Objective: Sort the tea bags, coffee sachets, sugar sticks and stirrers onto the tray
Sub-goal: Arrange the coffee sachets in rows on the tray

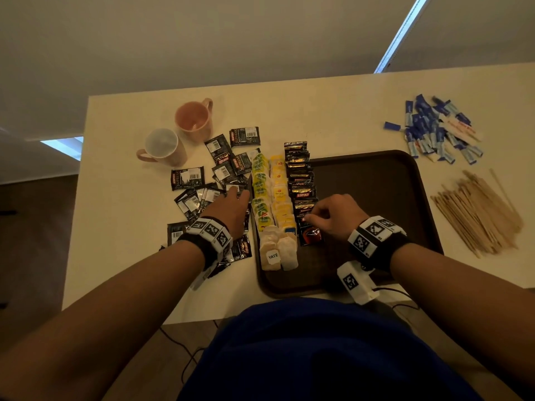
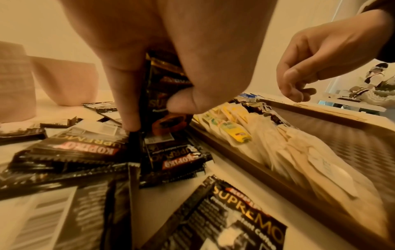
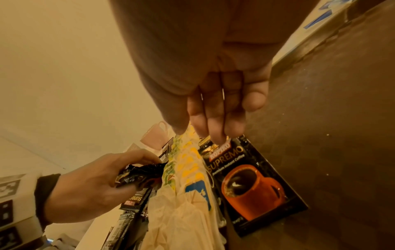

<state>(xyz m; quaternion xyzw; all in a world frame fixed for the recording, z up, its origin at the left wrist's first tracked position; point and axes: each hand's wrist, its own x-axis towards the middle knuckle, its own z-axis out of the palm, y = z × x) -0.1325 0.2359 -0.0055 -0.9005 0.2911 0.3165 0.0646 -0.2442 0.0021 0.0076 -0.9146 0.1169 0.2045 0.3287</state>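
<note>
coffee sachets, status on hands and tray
Left hand grips sachets off the table pile. Right hand on the tray's sachet row. Nothing in the way.

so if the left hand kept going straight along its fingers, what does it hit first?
The left hand points away from the person, over the loose coffee sachets on the table, already pinching one. Straight on, it would probably meet those sachets first; the pink mug lies further on. Height above them is hard to judge.
</note>
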